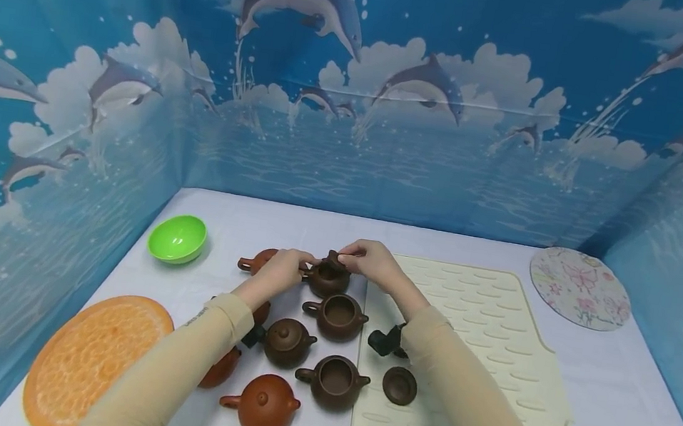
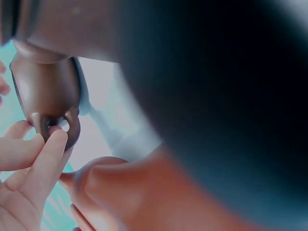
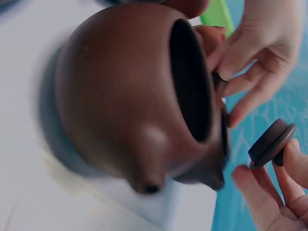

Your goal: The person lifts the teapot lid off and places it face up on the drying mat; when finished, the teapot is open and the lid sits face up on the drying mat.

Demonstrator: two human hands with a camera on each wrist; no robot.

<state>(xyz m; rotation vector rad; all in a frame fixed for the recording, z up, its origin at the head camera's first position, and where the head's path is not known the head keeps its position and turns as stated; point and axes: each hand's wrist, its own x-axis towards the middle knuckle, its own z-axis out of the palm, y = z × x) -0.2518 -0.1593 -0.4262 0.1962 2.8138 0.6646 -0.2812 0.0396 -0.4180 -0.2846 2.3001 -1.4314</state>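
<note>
At the back of the group of teapots, my left hand (image 1: 280, 273) pinches the loop handle of a dark brown teapot (image 1: 328, 286). In the left wrist view the thumb and fingers close round that handle. My right hand (image 1: 376, 264) holds a dark lid (image 3: 271, 143) between thumb and fingers, tilted and apart from the teapot's mouth in the right wrist view. Just in front stands another dark teapot (image 1: 328, 328) without a lid. A second lidless one (image 1: 332, 402) is nearer the front.
A loose dark lid (image 1: 399, 385) lies on the cream mat (image 1: 508, 321) at right. Several reddish-brown teapots and a lidded brown teapot (image 1: 287, 350) stand at left, near a reddish teapot (image 1: 265, 415). Further out are a green bowl (image 1: 177, 239), an orange round mat (image 1: 96, 353) and a floral disc (image 1: 581, 288).
</note>
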